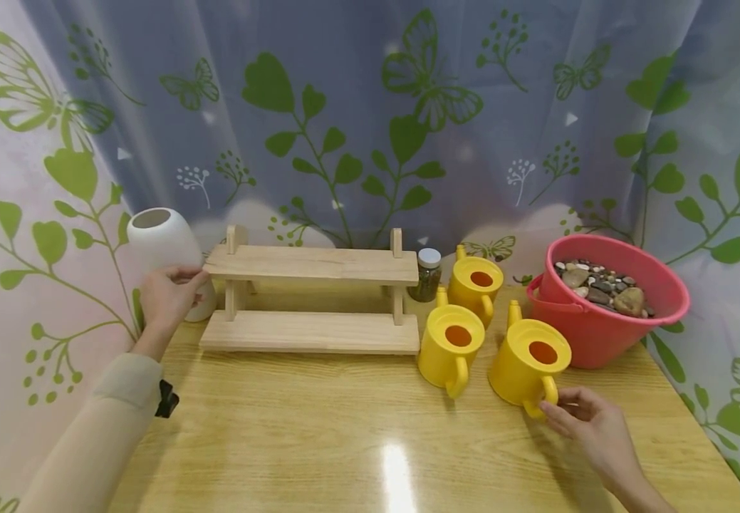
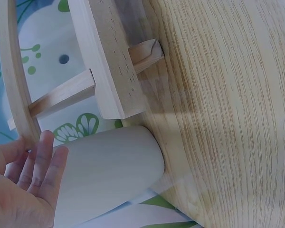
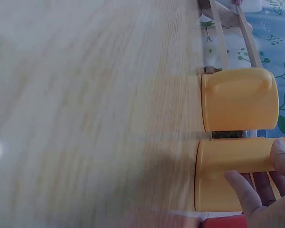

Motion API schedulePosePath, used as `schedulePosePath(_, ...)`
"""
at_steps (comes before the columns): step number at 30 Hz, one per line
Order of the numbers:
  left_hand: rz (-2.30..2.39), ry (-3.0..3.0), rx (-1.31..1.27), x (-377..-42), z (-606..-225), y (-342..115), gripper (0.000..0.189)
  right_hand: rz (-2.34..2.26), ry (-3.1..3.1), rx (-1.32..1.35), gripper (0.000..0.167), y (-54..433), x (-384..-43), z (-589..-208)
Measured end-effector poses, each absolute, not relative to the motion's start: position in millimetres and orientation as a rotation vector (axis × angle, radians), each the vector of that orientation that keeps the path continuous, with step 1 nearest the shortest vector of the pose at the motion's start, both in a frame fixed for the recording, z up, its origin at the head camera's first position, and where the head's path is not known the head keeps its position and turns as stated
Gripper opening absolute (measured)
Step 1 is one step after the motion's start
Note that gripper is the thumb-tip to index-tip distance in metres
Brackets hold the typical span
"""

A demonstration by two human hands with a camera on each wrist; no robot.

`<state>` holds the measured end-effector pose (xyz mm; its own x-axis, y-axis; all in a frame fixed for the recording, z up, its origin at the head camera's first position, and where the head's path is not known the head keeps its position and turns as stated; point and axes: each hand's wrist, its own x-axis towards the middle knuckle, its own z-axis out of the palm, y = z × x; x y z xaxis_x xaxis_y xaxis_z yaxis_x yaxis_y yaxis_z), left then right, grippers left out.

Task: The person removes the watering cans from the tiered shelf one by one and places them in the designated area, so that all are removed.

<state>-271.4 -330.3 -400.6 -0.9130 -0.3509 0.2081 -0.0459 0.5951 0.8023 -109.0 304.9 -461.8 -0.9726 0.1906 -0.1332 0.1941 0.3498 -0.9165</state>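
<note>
A two-tier wooden shelf [image 1: 312,263] stands on the table. My left hand [image 1: 171,296] pinches the left end of its upper board [image 2: 20,80] between thumb and fingers, in front of a white vase [image 1: 164,242]. At the right, my right hand [image 1: 594,427] holds the handle of the front right yellow watering can [image 1: 512,367], which rests upright on the table. In the right wrist view, the thumb lies on the handle and the other fingers reach around it, partly hidden. Two more yellow watering cans [image 1: 440,356] stand beside it, one farther back.
A pink bucket [image 1: 590,331] of pebbles [image 1: 600,285] stands at the right, close to the held can. Between the shelf and the cans is a small jar [image 1: 429,274] with a white lid. A patterned curtain [image 1: 357,85] hangs behind the wooden table [image 1: 305,427].
</note>
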Motion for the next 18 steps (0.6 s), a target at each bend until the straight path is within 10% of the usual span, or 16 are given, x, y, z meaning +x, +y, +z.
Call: schedulePosePath(18,-1.238,-2.464,0.313,-268.8,-402.5,-333.0,0.04,-1.826,2.55,0.261,0.044,303.2,-122.5,-460.0)
